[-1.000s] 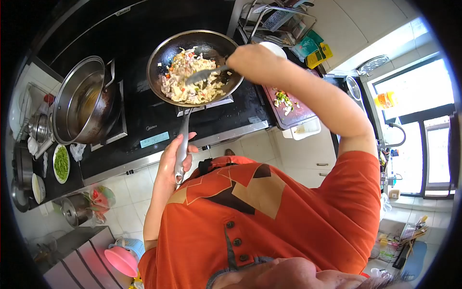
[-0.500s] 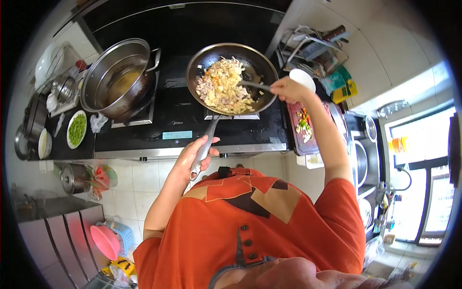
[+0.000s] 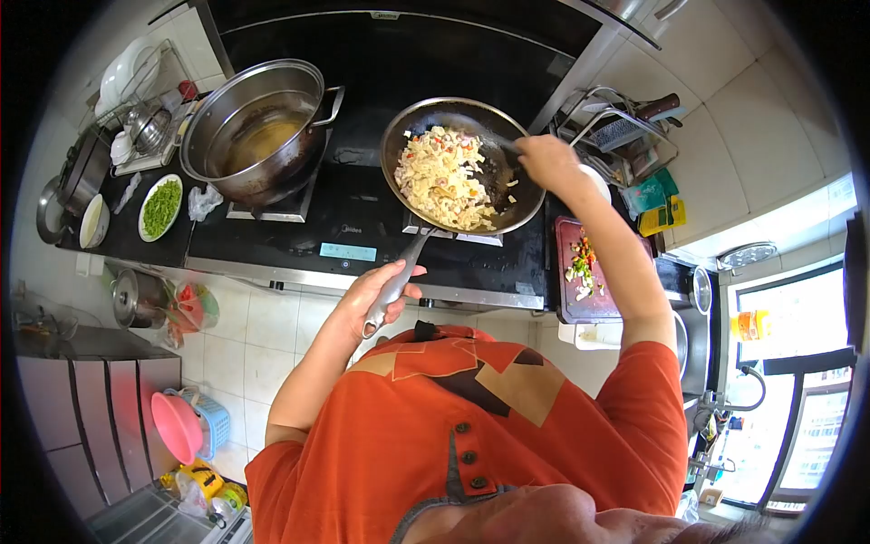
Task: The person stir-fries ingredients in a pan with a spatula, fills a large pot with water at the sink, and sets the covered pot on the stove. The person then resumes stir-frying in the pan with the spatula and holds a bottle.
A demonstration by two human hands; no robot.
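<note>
On the right burner stands a dark wok with a long grey handle. Chopped food, pale yellow with pinkish and orange bits, is heaped in its left and middle part. My left hand is closed round the wok's handle, below the stove's front edge. Over the wok's right rim, my right hand grips a spatula; its shaft is blurred by motion and slants into the pan. The spatula's blade cannot be made out.
A large steel pot with some liquid sits on the left burner. Left of it lies a plate of chopped greens. To the right, a reddish cutting board holds chopped vegetables. Behind it stands a knife rack.
My right hand has moved the spatula toward the wok's upper right. The food now sits more to the left, baring the pan's right side. The camera view has shifted.
</note>
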